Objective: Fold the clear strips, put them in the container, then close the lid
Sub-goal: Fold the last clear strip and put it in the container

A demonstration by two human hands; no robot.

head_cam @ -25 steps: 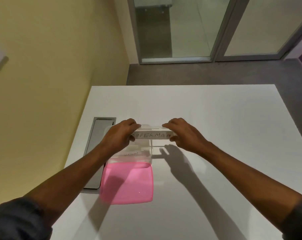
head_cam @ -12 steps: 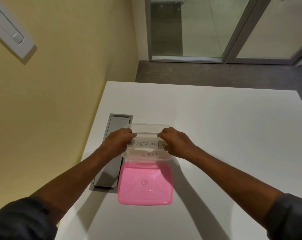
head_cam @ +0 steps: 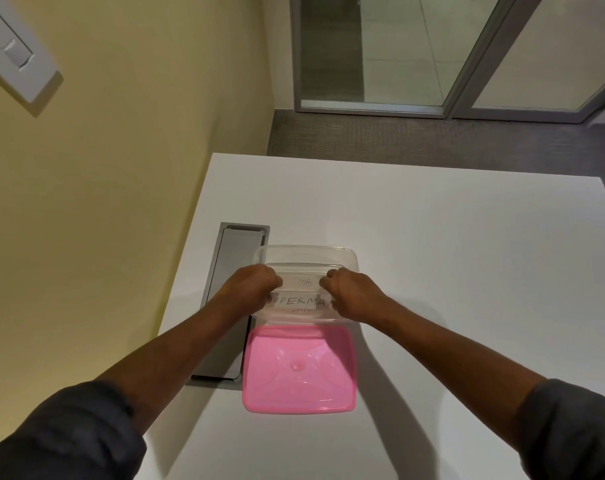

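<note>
Strips [head_cam: 299,299] are lying across the clear container [head_cam: 306,252] at mid-frame, and you are pinching their ends: left hand [head_cam: 250,284] curled shut on the left end, right hand [head_cam: 351,291] on the right, fingers [head_cam: 328,277] closed. Bring both ends together evenly so the fold lands centred, then press it down inside the walls before letting go, or it may spring back out. The lid [head_cam: 299,370] is waiting on the tabletop [head_cam: 467,271], just below the container and touching it.
</note>
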